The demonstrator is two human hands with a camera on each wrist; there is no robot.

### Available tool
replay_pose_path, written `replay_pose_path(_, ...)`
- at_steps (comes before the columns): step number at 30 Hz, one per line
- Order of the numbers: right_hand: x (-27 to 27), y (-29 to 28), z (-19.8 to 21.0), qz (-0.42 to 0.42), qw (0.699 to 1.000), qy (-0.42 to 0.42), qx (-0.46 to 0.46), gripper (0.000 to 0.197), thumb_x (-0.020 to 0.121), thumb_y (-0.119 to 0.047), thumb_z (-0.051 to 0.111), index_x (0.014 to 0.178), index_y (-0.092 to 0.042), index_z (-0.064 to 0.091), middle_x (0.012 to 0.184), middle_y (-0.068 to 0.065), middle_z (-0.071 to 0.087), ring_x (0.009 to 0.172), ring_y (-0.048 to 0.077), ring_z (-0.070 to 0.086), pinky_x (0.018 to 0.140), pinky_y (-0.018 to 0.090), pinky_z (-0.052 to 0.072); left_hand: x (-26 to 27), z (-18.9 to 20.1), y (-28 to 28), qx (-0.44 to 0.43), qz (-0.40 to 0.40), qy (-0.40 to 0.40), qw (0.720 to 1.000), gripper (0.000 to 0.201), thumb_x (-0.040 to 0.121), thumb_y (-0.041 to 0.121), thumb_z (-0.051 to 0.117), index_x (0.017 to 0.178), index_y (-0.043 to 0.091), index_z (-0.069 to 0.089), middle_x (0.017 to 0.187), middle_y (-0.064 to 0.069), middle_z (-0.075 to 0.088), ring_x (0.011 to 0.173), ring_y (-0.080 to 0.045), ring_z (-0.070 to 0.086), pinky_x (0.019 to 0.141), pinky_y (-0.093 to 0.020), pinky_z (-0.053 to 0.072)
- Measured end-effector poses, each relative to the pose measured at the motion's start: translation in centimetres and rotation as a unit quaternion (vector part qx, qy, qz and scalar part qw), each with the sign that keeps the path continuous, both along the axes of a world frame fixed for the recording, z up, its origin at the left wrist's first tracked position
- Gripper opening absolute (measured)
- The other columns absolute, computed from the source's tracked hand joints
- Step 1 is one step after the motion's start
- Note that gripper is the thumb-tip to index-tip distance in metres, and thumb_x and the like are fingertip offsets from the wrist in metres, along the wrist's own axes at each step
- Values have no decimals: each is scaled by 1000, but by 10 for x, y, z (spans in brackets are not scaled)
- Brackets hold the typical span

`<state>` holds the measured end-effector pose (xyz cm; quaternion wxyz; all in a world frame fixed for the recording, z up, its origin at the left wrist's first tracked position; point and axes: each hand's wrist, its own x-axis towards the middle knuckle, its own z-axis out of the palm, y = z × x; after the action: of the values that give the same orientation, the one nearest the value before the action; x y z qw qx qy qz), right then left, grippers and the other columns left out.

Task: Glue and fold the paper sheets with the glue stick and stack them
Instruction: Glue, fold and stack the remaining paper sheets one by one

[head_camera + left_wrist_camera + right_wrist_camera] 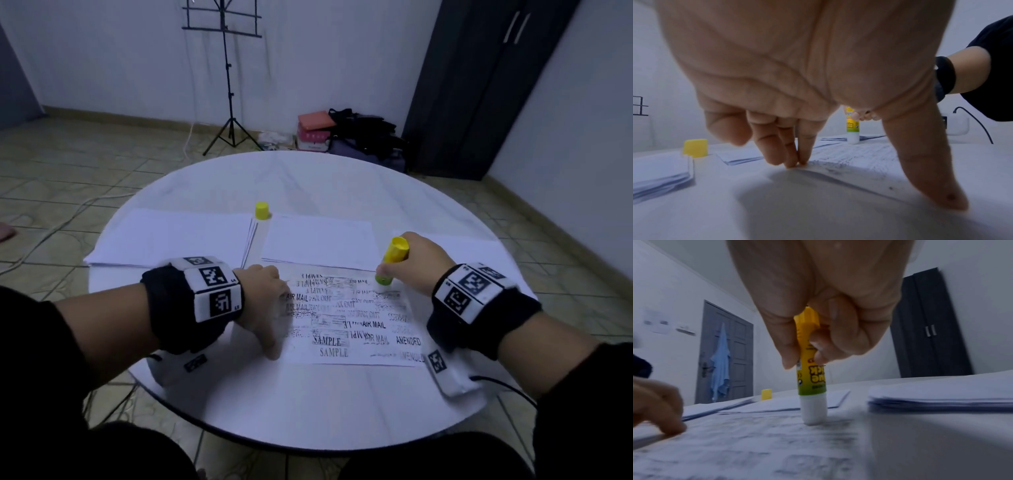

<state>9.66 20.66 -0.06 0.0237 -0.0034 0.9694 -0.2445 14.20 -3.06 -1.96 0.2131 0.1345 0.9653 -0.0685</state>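
A printed sheet (352,325) stamped with words like SAMPLE and AIR MAIL lies flat in front of me on the round white table (308,404). My right hand (416,262) grips a yellow-green glue stick (390,262), upside down, its white tip pressed on the sheet's far right part (813,417). My left hand (265,301) holds the sheet's left edge down with straight fingertips (795,163) and thumb (953,199). The yellow cap (262,210) stands apart at the back, also seen as the cap (695,148) from the left wrist.
A stack of white sheets (171,236) lies at the back left, a folded sheet (318,240) at the back middle, another pile (941,400) at the right. Beyond the table are a music stand (227,75), bags (363,137) and a dark wardrobe (479,85).
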Motion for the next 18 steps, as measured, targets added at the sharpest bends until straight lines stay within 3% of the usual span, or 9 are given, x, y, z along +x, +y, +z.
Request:
replay_pose_path(4, 6, 8, 4, -23, 999, 11, -21, 26, 79, -23, 70, 92, -13, 50, 85, 3, 56, 85, 24, 56, 67, 28, 38, 0, 0, -1, -14, 0, 3, 1000, 102, 53, 66, 78, 139, 29, 36, 141, 7, 31, 130, -20, 33, 107, -35, 34)
replay_pose_path(7, 13, -15, 10, 2, 997, 42, -65, 26, 79, -25, 68, 92, -12, 50, 83, 1, 54, 79, 20, 53, 61, 28, 37, 0, -1, -5, -4, 41, -6, 999, 112, 40, 73, 76, 137, 37, 32, 133, 8, 40, 129, -21, 33, 109, -42, 31)
replay_pose_path(10, 22, -54, 12, 88, 992, 27, -84, 21, 79, -33, 66, 85, -14, 59, 80, -2, 58, 70, 13, 52, 58, 26, 38, 2, -2, -6, -5, 52, -1, 999, 132, 48, 73, 75, 149, 28, 4, 142, 4, 39, 138, -23, 24, 112, -46, 23)
replay_pose_path(13, 29, -90, 8, 168, 985, 16, -30, 21, 83, -37, 63, 81, -16, 68, 79, -1, 63, 76, 15, 57, 67, 25, 42, 2, -6, -7, -6, 64, 4, 998, 147, 32, 84, 66, 144, 33, -14, 136, -6, 43, 131, -29, 31, 108, -50, 28)
replay_pose_path(15, 31, -105, 4, 197, 980, 18, 6, 24, 83, -36, 61, 83, -14, 68, 85, 1, 66, 82, 18, 59, 71, 27, 46, 2, -8, -10, 0, 72, 5, 997, 136, 25, 86, 62, 135, 44, -7, 124, -6, 45, 123, -31, 38, 104, -50, 33)
replay_pose_path(18, 33, -113, -4, 212, 977, -2, 22, 27, 83, -36, 61, 94, -12, 69, 95, 4, 69, 91, 20, 62, 81, 33, 51, 2, -10, -11, -6, 37, 13, 999, 120, 35, 85, 67, 130, 42, 7, 120, -2, 46, 122, -27, 38, 105, -48, 33)
